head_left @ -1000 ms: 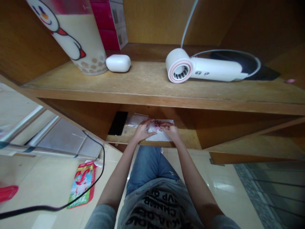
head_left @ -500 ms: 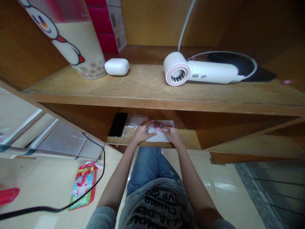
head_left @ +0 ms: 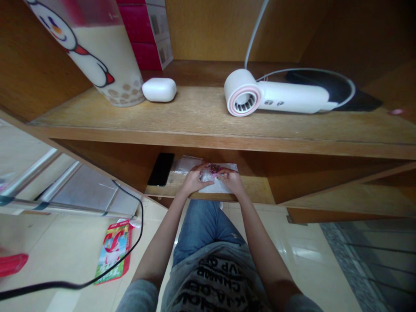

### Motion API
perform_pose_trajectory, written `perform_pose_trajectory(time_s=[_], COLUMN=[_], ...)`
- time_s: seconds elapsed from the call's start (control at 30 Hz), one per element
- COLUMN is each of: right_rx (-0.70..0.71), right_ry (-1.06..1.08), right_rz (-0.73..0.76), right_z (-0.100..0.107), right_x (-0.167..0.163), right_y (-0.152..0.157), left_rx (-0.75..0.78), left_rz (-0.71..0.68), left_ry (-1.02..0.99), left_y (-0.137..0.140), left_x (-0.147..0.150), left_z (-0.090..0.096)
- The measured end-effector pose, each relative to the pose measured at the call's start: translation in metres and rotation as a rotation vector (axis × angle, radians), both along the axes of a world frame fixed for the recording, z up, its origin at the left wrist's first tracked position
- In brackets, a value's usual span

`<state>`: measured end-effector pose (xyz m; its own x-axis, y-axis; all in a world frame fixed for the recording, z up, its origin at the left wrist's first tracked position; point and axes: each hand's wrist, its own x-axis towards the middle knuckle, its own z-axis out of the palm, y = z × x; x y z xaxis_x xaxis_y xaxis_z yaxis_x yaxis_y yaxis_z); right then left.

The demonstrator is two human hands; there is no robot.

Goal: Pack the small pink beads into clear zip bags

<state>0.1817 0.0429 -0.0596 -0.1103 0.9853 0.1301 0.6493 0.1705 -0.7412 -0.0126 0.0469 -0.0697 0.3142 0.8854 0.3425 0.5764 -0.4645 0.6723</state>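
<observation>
A little heap of pink bits (head_left: 215, 169) sits on a white paper (head_left: 221, 188) between the two hands. The bits are too small to tell what they are. The paper lies on the low shelf (head_left: 255, 185).

No word can be read on the paper from here. On the grey shirt (head_left: 211, 277) there are big black letters, upside down; "CHN" seems to be part of one line. A red and green packet (head_left: 112, 251) on the floor (head_left: 312, 260) has a big curvy shape like an S, and its small print is too blurry to read. The tall cup (head_left: 120, 65) on the top shelf (head_left: 195, 121) has a snowman picture with a red scarf. The pink boxes (head_left: 142, 26) behind it have dark printed squares on their pale sides.

Both arms reach down and forward. The left hand (head_left: 194, 178) is partly open, thumb spread out from the fingers, resting by the heap. The right hand (head_left: 231, 178) is curled, with its fingertips close together at the heap; I can't tell if it holds a bit.

A clear bag (head_left: 187, 164) lies just beside the left hand, and a black phone (head_left: 161, 169) is next to that. Up top, a small white case (head_left: 159, 90) is by the cup, and a white fan (head_left: 243, 99) lies on its side.
</observation>
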Motion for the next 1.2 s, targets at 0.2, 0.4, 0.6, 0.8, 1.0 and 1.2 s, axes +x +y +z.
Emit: perform_pose_trajectory(time_s=[0.2, 0.4, 0.6, 0.8, 1.0, 1.2], right_rx=[-0.001, 0.039, 0.037, -0.012, 0.037, 0.066], right_ry=[0.095, 0.167, -0.050, -0.178, -0.237, -0.279], right_rz=[0.061, 0.019, -0.175, -0.223, -0.182, -0.150], right_z=[-0.004, -0.008, -0.002, -0.001, -0.009, -0.012], right_x=[-0.012, -0.007, 0.012, 0.015, 0.016, 0.017], right_y=[0.005, 0.011, 0.014, 0.014, 0.011, 0.010], left_rx=[-0.003, -0.013, -0.022, -0.025, -0.025, -0.005], left_rz=[-0.024, -0.017, -0.011, -0.013, -0.015, -0.011], left_ry=[-0.028, -0.034, -0.031, -0.051, -0.052, -0.038], left_y=[0.000, 0.001, 0.000, 0.000, 0.000, 0.000], left_x=[0.000, 0.000, 0.000, 0.000, 0.001, 0.000], left_z=[0.000, -0.001, 0.000, 0.002, 0.002, 0.001])
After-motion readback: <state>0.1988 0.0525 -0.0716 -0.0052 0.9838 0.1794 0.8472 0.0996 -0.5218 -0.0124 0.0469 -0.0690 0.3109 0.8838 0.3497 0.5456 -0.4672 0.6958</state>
